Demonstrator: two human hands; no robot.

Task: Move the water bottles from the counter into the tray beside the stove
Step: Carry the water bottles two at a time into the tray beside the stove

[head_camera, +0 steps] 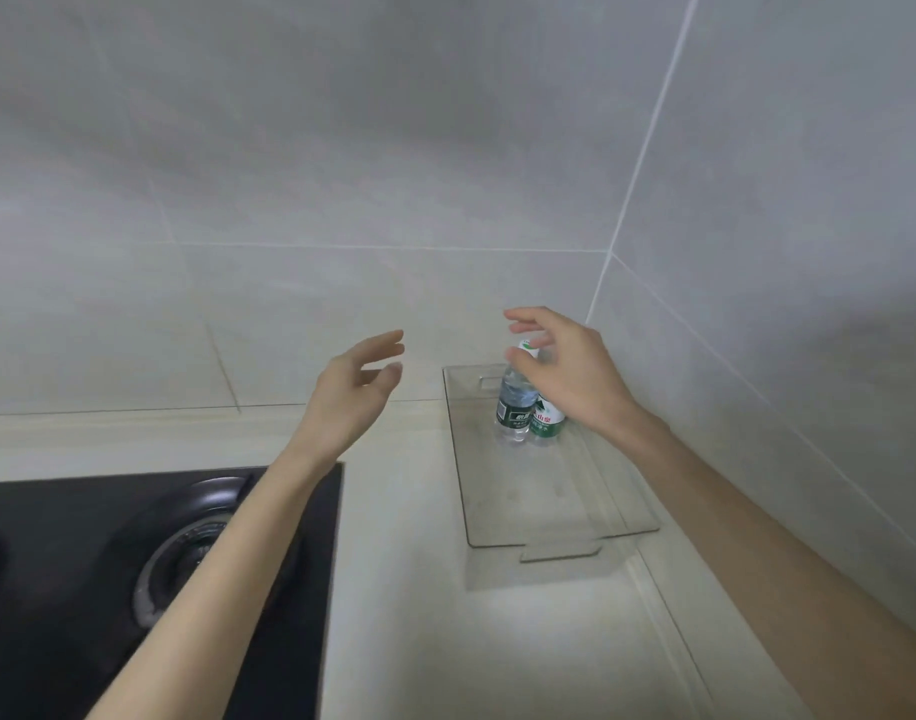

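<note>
Both water bottles (pixel 516 410) stand upright and touching at the far end of the clear tray (pixel 549 504), right of centre on the bench (pixel 404 511) beside the stove (pixel 82 563). I'd guess they're tucked back to leave room. The right hand (pixel 570 368) hovers at one cap, grip loosely spread, clasping nothing. The left hand (pixel 360 389) hangs open and empty mid-frame.

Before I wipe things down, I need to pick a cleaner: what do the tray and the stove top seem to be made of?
The tray looks like clear, smooth acrylic or similar plastic: the counter shows through it. The stove top looks like glossy black glass or enamel, judging by its soft reflections.
</note>
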